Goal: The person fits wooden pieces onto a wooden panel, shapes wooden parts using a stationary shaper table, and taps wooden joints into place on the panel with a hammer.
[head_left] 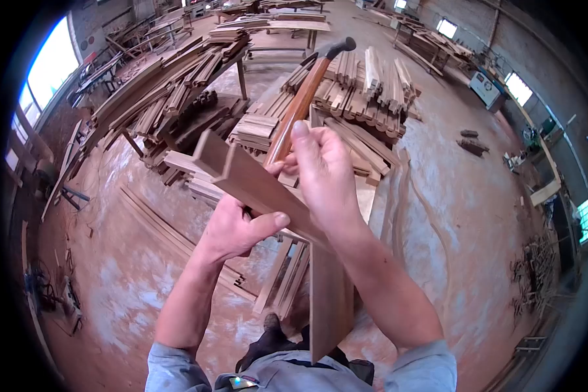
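Note:
My right hand [325, 173] is closed round the lower part of a hammer's wooden handle [302, 104], thumb pointing up along it. The hammer's dark metal head [340, 47] is at the top, tilted away from me. My left hand [238, 225] grips a brown wooden board [271, 198] from the near side, its thumb along the board and its other fingers mostly hidden. The board has a stepped far end. A second flat board [330, 300] hangs down toward my body at an angle to the first; my right forearm hides part of where they meet.
Stacked wooden pieces [359, 101] stand ahead of me. A table with long planks [170, 91] is at the left. Long strips [157, 219] lie on the floor at the left, and more strips [287, 277] below my hands. Wood scraps [473, 144] lie at the right.

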Demonstrator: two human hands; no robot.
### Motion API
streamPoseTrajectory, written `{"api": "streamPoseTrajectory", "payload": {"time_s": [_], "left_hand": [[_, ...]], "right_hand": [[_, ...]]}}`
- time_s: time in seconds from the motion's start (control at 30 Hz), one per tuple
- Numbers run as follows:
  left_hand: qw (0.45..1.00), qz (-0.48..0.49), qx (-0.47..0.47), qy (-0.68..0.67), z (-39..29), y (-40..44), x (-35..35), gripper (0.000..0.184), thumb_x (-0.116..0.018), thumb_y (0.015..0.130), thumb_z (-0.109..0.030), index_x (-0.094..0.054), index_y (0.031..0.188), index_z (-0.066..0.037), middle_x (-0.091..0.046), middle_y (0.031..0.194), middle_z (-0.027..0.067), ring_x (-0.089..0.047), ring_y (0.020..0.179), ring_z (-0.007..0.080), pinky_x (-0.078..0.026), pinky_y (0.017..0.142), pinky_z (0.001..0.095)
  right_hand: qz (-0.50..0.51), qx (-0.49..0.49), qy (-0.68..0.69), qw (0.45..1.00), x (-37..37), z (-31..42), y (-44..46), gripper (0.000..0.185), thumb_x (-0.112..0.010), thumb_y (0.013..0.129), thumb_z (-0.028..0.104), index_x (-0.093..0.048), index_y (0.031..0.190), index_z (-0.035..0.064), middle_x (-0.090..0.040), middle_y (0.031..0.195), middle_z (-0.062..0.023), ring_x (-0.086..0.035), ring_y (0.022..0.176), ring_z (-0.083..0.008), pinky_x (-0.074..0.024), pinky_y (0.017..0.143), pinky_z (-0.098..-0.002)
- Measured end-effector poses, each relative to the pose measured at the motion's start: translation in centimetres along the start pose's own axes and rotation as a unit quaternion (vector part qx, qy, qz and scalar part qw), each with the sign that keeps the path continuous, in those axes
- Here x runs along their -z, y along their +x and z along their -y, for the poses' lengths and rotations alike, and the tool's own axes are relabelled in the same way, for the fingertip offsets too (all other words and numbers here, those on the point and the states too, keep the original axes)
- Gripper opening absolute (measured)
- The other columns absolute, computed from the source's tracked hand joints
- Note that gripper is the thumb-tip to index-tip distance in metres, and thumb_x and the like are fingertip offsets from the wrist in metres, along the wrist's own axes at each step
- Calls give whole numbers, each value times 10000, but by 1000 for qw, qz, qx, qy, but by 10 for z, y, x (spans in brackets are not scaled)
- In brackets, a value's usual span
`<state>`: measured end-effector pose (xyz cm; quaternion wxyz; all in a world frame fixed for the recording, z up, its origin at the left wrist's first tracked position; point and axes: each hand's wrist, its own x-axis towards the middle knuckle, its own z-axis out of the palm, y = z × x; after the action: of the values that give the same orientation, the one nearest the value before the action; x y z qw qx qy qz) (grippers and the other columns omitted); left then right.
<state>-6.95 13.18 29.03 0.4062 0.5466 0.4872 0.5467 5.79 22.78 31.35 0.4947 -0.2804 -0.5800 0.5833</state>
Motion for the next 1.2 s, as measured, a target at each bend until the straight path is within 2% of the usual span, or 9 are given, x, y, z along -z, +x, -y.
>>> {"api": "streamPoseTrajectory", "payload": {"time_s": [0.07,0.2,0.37,0.4,0.53,0.67,0.87,1.03,1.2], "left_hand": [[998,-13,58,-19,1,0,-1,662,-776,762,-210,-505,1322,18,-630,1113,80,-586,1020,148,-479,909,312],[996,-6,83,-27,0,-1,3,606,-783,766,-215,-540,1275,6,-640,1056,69,-593,988,146,-486,878,306],[973,-39,-134,186,9,-8,-10,715,-785,809,-338,-482,1326,52,-512,1325,187,-489,1234,258,-368,1059,397],[977,-21,-116,178,6,-15,-19,851,-758,832,-387,-349,1426,64,-397,1438,241,-364,1360,299,-292,1112,426],[990,-101,82,-51,45,-37,-60,1006,-728,884,-277,-17,1524,32,-445,1376,227,-477,1220,224,-402,1018,331],[972,-119,162,-119,63,-39,-65,876,-698,902,-229,-135,1522,29,-539,1269,159,-520,1168,192,-423,993,319],[970,-145,170,-92,84,-34,-74,729,-662,899,-181,-284,1481,41,-545,1279,136,-519,1162,176,-406,1011,309],[961,-184,189,-87,89,-33,-72,654,-625,895,-144,-340,1446,64,-516,1338,160,-491,1232,210,-367,1066,341],[949,-228,195,-97,105,-35,-66,596,-644,885,-189,-440,1402,27,-554,1291,106,-525,1149,177,-380,1035,321]], "right_hand": [[-50,-1,-24,998,10,-15,14,460,-570,966,451,-531,1027,-2,-635,907,-111,-574,807,-125,-477,725,-274],[172,-229,267,920,19,-27,28,320,-525,998,309,-540,1025,-10,-649,913,-156,-623,723,-223,-505,687,-342],[-40,-133,276,951,26,11,51,273,-537,982,274,-502,898,17,-571,735,-121,-617,652,-246,-561,561,-413],[-100,-84,241,962,44,-5,77,299,-555,972,294,-504,899,8,-540,708,-107,-604,611,-238,-564,534,-413],[-206,37,87,974,139,26,69,297,-636,930,302,-502,885,41,-537,672,-44,-568,513,-147,-512,436,-303],[-171,7,-110,979,212,-1,-35,194,-608,932,203,-484,931,54,-533,625,-35,-545,469,-130,-448,399,-278],[-194,-284,-156,926,210,-79,-196,216,-672,890,119,-479,913,27,-550,625,-23,-542,470,-95,-432,397,-259],[-41,-401,301,864,201,-111,-256,108,-583,950,116,-504,988,54,-533,631,-40,-541,467,-145,-461,414,-271],[-88,-393,73,913,186,-122,-262,141,-507,999,198,-427,1025,85,-541,731,-57,-545,496,-158,-480,448,-308]]}}
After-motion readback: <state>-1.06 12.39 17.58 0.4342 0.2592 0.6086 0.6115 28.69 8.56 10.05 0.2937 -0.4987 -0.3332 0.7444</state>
